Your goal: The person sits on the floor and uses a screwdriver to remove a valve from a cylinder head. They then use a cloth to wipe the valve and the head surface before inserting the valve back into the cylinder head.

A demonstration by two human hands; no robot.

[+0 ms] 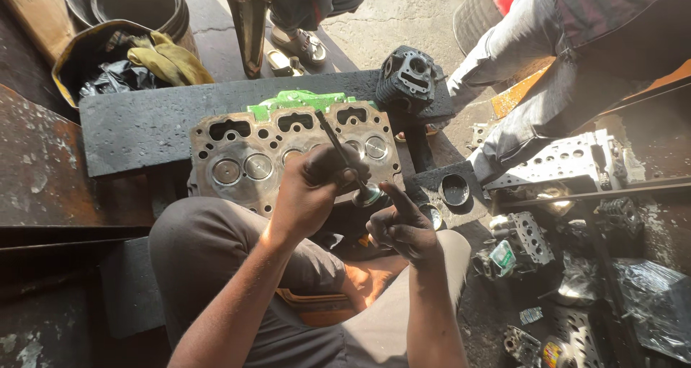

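Ahead of the fingers (pixel 338 168): cylinder head (pixel 248 163) lying flat, face open from above, green gasket piece (pixel 299 100) and dark slab (pixel 151 123) beyond it; engine valve (pixel 345 159) slants across this approach, stem up and away. Right of the fingers: small round tin (pixel 455 189) close by, then another person's jeans leg (pixel 533 94) and a crowded spread of engine castings (pixel 568 159), little passage. Below the fingers: own knees (pixel 216 245) block; left, rusty plate (pixel 36 166) lies flat.

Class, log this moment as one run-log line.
left hand: grips slim metal engine valve | right hand: forefinger at valve head | beyond: grey metal cylinder head
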